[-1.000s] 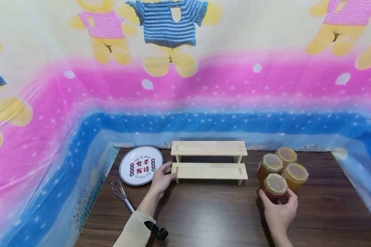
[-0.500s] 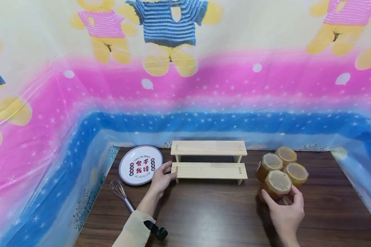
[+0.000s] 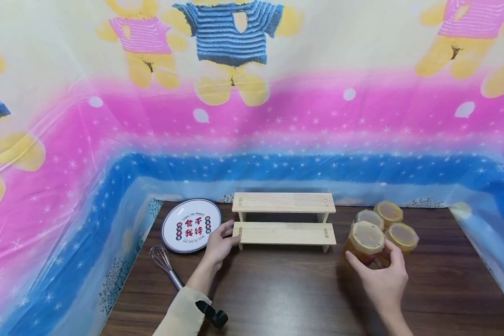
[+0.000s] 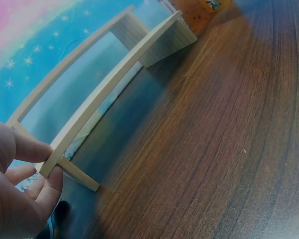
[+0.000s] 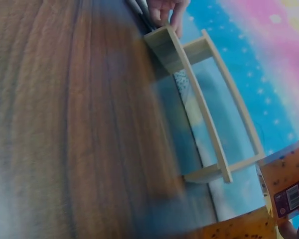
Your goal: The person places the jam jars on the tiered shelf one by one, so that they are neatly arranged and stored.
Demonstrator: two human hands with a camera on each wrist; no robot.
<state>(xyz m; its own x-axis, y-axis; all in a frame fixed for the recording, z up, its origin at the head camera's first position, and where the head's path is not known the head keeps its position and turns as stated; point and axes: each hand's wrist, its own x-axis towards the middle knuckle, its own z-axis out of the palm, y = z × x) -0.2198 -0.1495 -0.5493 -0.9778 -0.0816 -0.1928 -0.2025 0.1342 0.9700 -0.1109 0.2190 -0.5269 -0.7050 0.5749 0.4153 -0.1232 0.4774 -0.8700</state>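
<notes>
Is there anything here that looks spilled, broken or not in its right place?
Nothing stands out. The wooden step shelf stands level, with the left hand holding its lower end. The right hand grips one honey jar, upright and lidded, beside three more jars. The plate and whisk lie flat on the table.

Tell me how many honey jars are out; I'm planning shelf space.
4, all right of the wooden shelf: one gripped by the right hand, jar; three clustered behind it.

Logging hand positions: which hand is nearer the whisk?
Left. The left hand holds the rack's left end, just right of the whisk; the right hand grips a jar across the table.
</notes>
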